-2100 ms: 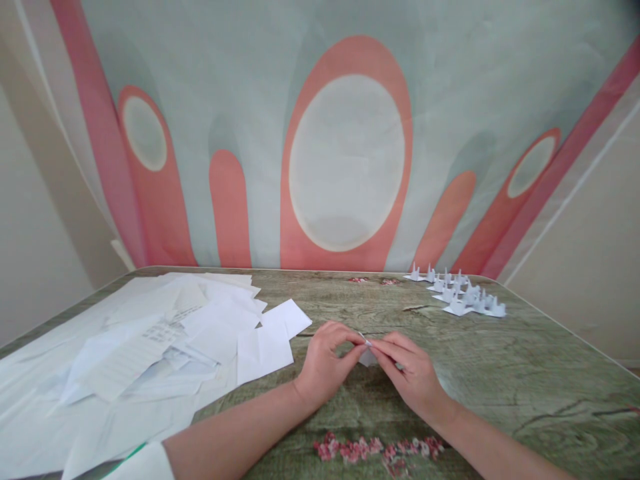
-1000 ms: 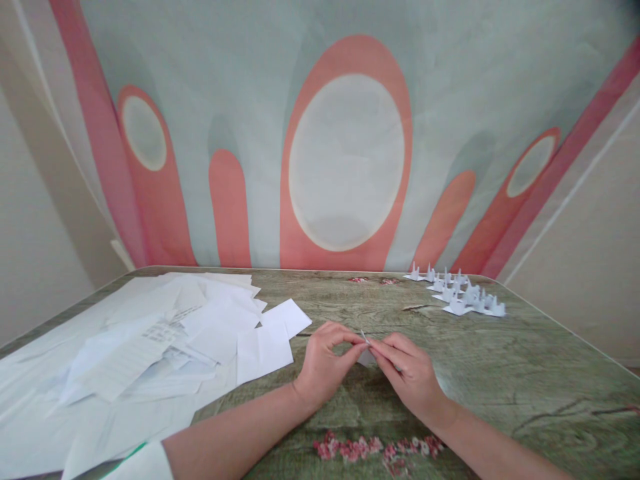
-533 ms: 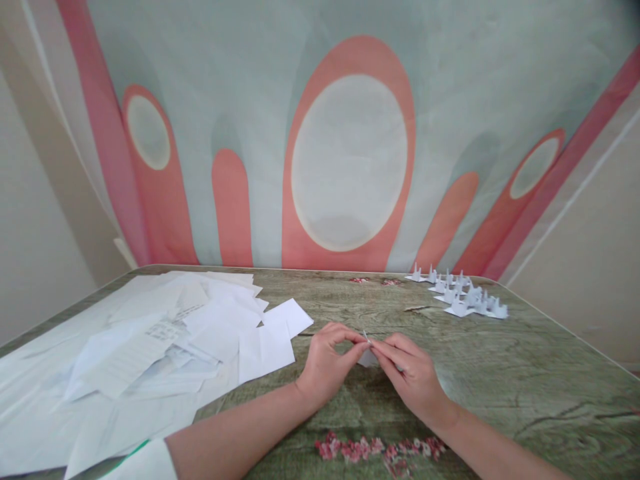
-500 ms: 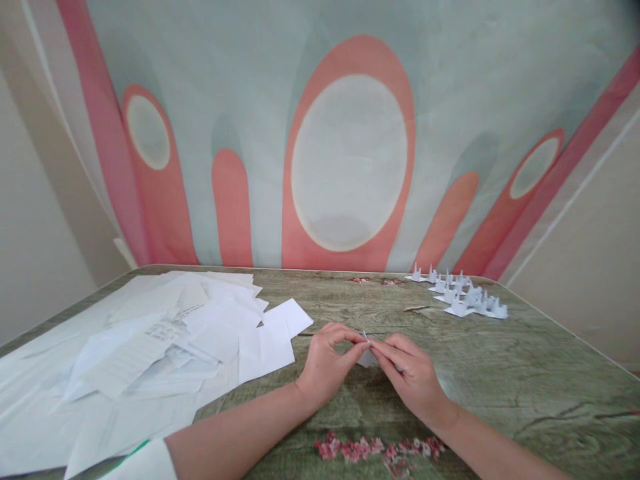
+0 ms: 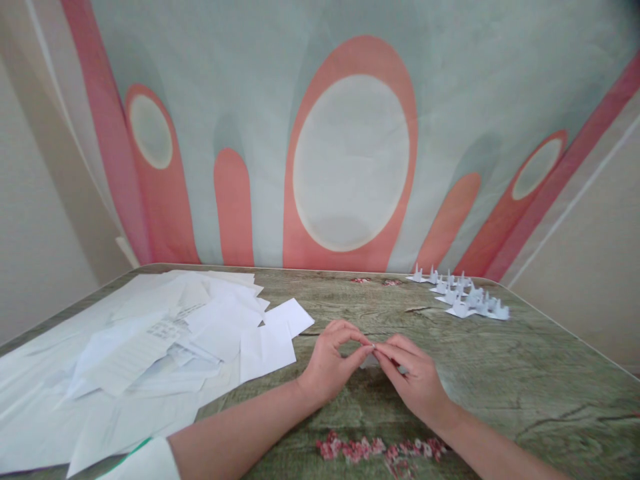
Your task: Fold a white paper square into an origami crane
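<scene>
Just above the table's middle, my left hand and my right hand meet at their fingertips. Both pinch a small folded white paper. Most of it is hidden by the fingers; a pale flap shows below them. Its folded shape is too small and covered to make out fully. Thumb and forefinger of each hand are pressed together on the paper's top.
Loose white sheets cover the table's left side, with square paper pieces at their right edge. Several folded paper cranes stand in rows at the back right. The wood-grain table has a pink flower pattern in front.
A thin white point of the paper that stuck up above my fingertips no longer shows. My left fingertips have shifted slightly right, closer to the right ones.
</scene>
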A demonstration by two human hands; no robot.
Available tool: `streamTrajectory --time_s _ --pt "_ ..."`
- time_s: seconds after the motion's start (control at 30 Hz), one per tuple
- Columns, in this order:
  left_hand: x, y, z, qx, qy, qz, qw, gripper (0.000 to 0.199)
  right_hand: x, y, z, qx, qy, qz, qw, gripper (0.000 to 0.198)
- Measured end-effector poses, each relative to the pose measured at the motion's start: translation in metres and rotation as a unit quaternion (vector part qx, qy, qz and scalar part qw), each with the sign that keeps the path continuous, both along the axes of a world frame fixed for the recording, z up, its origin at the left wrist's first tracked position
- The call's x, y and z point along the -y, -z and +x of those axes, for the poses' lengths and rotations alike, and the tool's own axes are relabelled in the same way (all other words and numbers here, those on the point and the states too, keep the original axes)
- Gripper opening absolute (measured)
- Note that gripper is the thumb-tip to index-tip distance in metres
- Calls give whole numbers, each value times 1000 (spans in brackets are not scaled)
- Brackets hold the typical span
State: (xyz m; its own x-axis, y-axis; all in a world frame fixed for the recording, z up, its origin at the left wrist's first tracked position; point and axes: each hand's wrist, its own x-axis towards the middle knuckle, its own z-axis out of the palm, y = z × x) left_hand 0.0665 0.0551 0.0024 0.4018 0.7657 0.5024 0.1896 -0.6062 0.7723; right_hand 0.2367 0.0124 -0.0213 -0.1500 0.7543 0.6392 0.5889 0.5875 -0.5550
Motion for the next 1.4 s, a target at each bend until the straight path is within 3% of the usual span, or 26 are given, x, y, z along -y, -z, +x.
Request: streamTrajectory --time_s 0.27,0.53,0.67,0.93,1.17,1.4 --pt "-3 1 1 -5 41 2 999 3 -2 -5 -1 -45 18 -24 999 18" --pt "-5 5 0 -40 5 9 999 7 -1 -7 -3 -51 18 -49 997 18" --pt "-3 4 0 -37 -19 -41 998 8 -1 -6 -2 -57 13 -56 997 17" --pt "-6 10 0 -44 43 -123 990 16 -2 -5 -1 -67 15 -82 994 18" --pt "-8 15 1 -47 43 -146 987 25 -7 -2 0 -68 5 -159 985 24" --pt "-7 16 1 -56 78 -160 982 41 -10 6 2 -128 -35 -260 956 27"
